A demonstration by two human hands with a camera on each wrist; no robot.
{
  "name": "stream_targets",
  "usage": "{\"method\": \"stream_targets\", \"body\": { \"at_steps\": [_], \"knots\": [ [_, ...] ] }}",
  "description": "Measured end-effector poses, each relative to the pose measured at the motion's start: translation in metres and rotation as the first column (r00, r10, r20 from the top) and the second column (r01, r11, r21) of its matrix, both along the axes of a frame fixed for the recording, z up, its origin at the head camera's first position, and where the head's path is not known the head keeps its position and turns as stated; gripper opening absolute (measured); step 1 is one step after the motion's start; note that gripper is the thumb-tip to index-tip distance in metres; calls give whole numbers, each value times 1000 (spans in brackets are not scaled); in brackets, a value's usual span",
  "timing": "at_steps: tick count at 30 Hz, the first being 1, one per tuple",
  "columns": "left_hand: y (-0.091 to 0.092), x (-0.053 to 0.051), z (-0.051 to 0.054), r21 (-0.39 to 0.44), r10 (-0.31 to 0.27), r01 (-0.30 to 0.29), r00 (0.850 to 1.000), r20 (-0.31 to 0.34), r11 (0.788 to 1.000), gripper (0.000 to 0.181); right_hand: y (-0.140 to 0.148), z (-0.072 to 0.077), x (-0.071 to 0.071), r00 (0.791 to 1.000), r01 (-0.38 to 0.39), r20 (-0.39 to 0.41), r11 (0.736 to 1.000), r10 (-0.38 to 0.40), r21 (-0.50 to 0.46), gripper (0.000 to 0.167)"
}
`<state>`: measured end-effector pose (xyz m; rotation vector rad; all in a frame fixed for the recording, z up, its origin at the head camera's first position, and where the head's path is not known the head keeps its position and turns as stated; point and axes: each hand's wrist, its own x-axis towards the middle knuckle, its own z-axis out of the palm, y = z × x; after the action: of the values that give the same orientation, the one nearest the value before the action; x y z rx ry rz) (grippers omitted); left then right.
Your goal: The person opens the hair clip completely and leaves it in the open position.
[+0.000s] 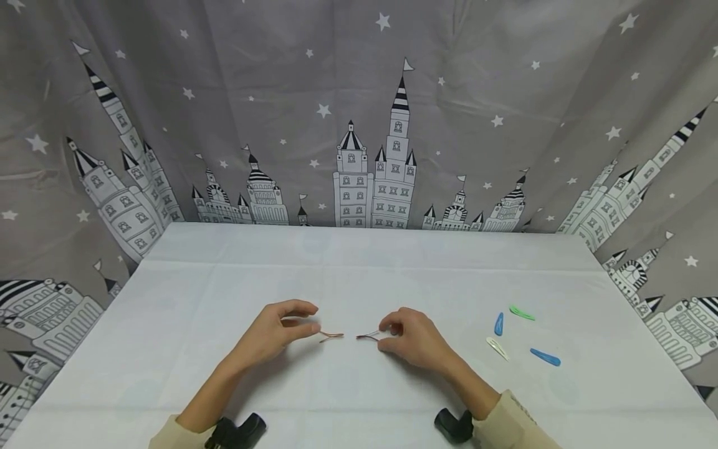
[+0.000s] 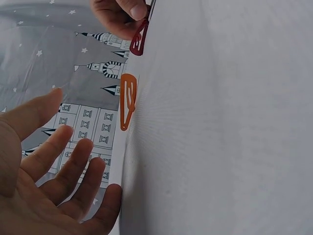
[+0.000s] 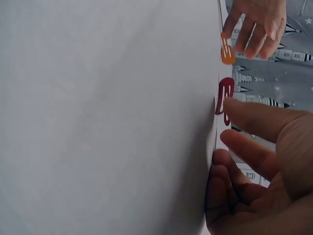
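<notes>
Left of centre in the head view, an orange snap clip (image 1: 332, 335) lies with its prongs apart, beside the thumb tip of my left hand (image 1: 280, 330). That hand's fingers are spread and relaxed in the left wrist view, away from the orange clip (image 2: 128, 103). A dark red snap clip (image 1: 367, 337), its prongs also apart, is just left of my right hand (image 1: 417, 340). In the right wrist view the right thumb tip overlaps the red clip (image 3: 224, 95), with the index finger apart from it; whether they touch I cannot tell.
On the white table (image 1: 280, 262), to the right, are a green clip (image 1: 522, 313), a small blue clip (image 1: 498, 324), a pale yellow clip (image 1: 497, 348) and a longer blue clip (image 1: 545, 357). A grey curtain (image 1: 269, 56) with castles and stars stands behind.
</notes>
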<state>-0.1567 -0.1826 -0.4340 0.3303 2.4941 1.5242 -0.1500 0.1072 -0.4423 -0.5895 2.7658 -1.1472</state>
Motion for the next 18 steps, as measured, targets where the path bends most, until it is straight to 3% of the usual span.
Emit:
{"method": "stream_targets", "body": {
  "at_steps": [10,18],
  "knots": [
    [-2,-1,4,-8,7,-7,1000,0,1000,43,19,9,-4,997,-35,72,996,41,-80,21],
    [-3,-1,3,-4,4,-4,1000,3,1000,43,45,22,6,995,61,81,995,-55,-78,23]
  ]
}}
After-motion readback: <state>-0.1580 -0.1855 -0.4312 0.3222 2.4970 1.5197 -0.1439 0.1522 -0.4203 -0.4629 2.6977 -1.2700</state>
